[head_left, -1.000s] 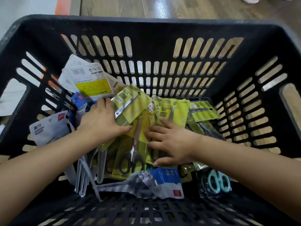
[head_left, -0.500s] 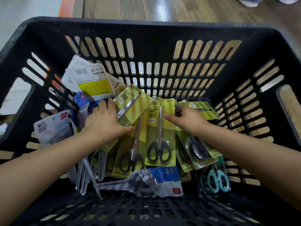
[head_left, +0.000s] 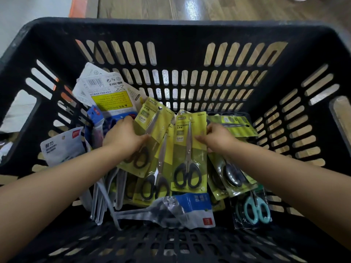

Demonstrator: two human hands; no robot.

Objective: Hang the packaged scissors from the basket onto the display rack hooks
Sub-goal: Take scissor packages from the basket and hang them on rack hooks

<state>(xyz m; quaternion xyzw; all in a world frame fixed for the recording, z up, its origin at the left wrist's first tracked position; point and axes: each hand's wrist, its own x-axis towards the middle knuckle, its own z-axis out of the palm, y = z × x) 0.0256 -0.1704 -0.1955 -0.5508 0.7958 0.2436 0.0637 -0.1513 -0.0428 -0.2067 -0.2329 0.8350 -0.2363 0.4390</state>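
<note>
Two bare hands reach into a black slatted basket (head_left: pixel 180 33) that stands on a wood-pattern floor (head_left: pixel 228 8). Left hand (head_left: pixel 124 136): fingers curled round the left edge of a tilted yellow scissors pack (head_left: pixel 152 130), thumb on its front face; it grips this pack. Right hand (head_left: pixel 220 137): thumb on the right edge of the upright yellow scissors pack (head_left: pixel 190 154), fingers behind that edge; it pinches this pack. Both packs hold black-handled scissors and lie among further yellow packs in the middle of the basket. A third yellow pack (head_left: pixel 161 179) lies between and under the two gripped packs. A teal-handled scissors pack (head_left: pixel 256 209) lies at lower right, apart from both hands. A blue-and-white bag (head_left: pixel 195 209) lies at the near side. White packages with a yellow warning label (head_left: pixel 108 93) lean against the far left wall.
</note>
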